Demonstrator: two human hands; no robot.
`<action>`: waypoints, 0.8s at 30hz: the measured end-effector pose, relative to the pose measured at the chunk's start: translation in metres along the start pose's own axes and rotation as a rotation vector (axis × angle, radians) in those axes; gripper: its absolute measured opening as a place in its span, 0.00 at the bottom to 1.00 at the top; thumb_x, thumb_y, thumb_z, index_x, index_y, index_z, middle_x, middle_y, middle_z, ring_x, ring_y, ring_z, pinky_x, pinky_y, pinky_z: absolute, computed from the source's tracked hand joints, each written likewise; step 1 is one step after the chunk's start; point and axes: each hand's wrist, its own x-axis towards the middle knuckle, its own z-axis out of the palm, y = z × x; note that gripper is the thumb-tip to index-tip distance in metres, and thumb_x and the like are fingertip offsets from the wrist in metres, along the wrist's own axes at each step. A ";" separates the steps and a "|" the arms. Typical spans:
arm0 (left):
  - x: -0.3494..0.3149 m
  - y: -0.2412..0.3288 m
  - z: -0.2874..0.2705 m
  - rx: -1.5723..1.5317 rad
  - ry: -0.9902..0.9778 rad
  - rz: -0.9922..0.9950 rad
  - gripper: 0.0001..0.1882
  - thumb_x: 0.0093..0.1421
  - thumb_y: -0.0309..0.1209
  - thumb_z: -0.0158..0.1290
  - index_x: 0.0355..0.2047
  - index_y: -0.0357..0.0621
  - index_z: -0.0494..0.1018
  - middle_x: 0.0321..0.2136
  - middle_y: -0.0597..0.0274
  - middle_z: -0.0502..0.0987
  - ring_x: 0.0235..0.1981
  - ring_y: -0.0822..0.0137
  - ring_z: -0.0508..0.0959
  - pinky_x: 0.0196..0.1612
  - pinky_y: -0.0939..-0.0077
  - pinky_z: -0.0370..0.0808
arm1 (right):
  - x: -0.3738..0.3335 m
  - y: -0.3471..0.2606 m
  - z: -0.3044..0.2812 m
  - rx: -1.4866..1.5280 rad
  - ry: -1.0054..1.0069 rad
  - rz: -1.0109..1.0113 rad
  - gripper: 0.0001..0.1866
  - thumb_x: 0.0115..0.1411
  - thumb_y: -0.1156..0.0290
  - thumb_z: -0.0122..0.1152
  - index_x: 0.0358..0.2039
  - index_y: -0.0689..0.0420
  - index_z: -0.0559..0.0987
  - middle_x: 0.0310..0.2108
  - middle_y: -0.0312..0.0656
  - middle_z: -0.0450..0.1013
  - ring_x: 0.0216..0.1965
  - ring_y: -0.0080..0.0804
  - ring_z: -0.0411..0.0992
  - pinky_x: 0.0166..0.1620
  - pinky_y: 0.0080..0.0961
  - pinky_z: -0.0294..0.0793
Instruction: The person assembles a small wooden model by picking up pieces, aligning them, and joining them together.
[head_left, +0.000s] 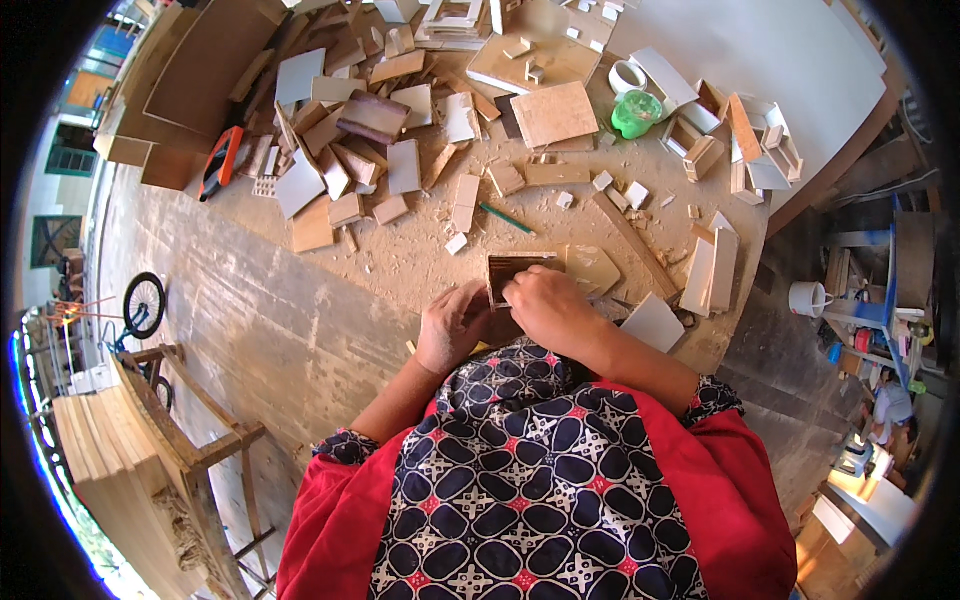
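A small open wooden box (528,262) with a dark inside stands at the near edge of the worktable, close to my body. My left hand (452,322) is closed around its left side, with the fingertips partly hidden behind the wall. The curled fingers of my right hand (553,308) pinch at the near right part of the box. Whether they also hold something small is hidden. Just right of the box, a pale wood piece with an angled end (592,271) lies flat. A green pencil-like stick (506,218) lies beyond the box.
Wood offcuts (403,165) are heaped at the far left beside an orange-and-black handsaw (221,163). A green plastic container (636,115) and a white tape roll (628,77) stand at the far right, near small wooden box parts (765,148). A long wood strip (636,243) lies right of my hands.
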 end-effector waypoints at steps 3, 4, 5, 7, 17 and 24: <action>0.002 0.002 -0.002 0.028 -0.024 0.012 0.25 0.44 0.21 0.61 0.45 0.39 0.72 0.29 0.55 0.79 0.30 0.55 0.80 0.35 0.67 0.76 | 0.000 -0.001 -0.002 -0.020 0.012 -0.010 0.06 0.52 0.72 0.52 0.27 0.59 0.76 0.29 0.46 0.74 0.35 0.39 0.74 0.39 0.33 0.76; 0.002 0.002 -0.003 0.035 -0.026 0.017 0.25 0.44 0.21 0.61 0.46 0.40 0.72 0.29 0.55 0.79 0.31 0.55 0.80 0.35 0.67 0.76 | 0.000 -0.002 -0.004 -0.026 0.006 -0.014 0.06 0.52 0.72 0.52 0.27 0.59 0.76 0.29 0.46 0.74 0.35 0.39 0.74 0.39 0.32 0.76; 0.002 0.002 -0.003 0.044 -0.027 0.023 0.25 0.44 0.21 0.61 0.46 0.40 0.72 0.29 0.55 0.79 0.31 0.55 0.80 0.35 0.67 0.76 | 0.000 -0.002 -0.005 -0.032 0.002 -0.020 0.06 0.52 0.72 0.52 0.28 0.59 0.76 0.29 0.45 0.74 0.35 0.39 0.74 0.39 0.32 0.76; 0.003 0.001 -0.003 0.051 -0.030 0.027 0.25 0.44 0.21 0.61 0.46 0.40 0.72 0.29 0.54 0.79 0.31 0.55 0.80 0.35 0.67 0.76 | 0.001 -0.002 -0.004 -0.027 0.002 -0.024 0.06 0.52 0.72 0.52 0.28 0.59 0.76 0.29 0.45 0.74 0.35 0.38 0.74 0.39 0.31 0.76; 0.002 0.000 0.001 0.066 -0.002 -0.015 0.22 0.45 0.23 0.61 0.44 0.41 0.73 0.28 0.53 0.78 0.30 0.54 0.79 0.34 0.68 0.76 | 0.002 -0.001 0.000 -0.018 0.039 -0.050 0.05 0.52 0.72 0.53 0.26 0.58 0.75 0.28 0.45 0.74 0.34 0.37 0.74 0.38 0.31 0.76; 0.002 0.003 0.000 0.025 -0.002 -0.043 0.21 0.46 0.22 0.60 0.44 0.42 0.74 0.26 0.55 0.77 0.28 0.58 0.79 0.33 0.71 0.75 | 0.002 0.001 0.003 0.001 0.059 -0.066 0.05 0.51 0.72 0.53 0.25 0.58 0.76 0.26 0.45 0.74 0.33 0.38 0.74 0.37 0.31 0.76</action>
